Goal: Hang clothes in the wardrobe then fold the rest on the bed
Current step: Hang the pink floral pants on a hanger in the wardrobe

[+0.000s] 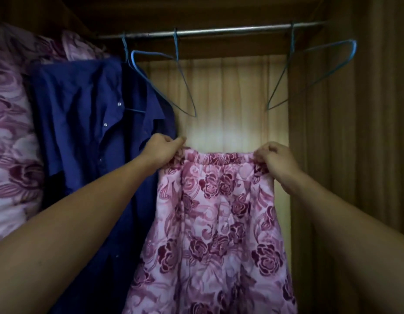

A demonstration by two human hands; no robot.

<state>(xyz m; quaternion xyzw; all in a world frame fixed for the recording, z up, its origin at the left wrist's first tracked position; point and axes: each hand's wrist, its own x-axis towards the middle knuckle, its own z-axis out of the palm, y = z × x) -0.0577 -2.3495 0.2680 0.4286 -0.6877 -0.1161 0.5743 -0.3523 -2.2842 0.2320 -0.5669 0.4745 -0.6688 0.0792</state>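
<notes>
Wooden wardrobe (346, 155) is standing open; left hand (161, 151) and right hand (275, 163) are pinching a floral skirt's (217, 223) waistband (blue hangers (174, 71) above).

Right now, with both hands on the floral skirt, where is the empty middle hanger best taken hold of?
Probably at the neck just under its hook, reaching up from below and in front. The middle hanger hangs bare and skewed on the rail, so its thin wire arms would likely swing; the left hand, pinching the skirt, is nearest.
</notes>
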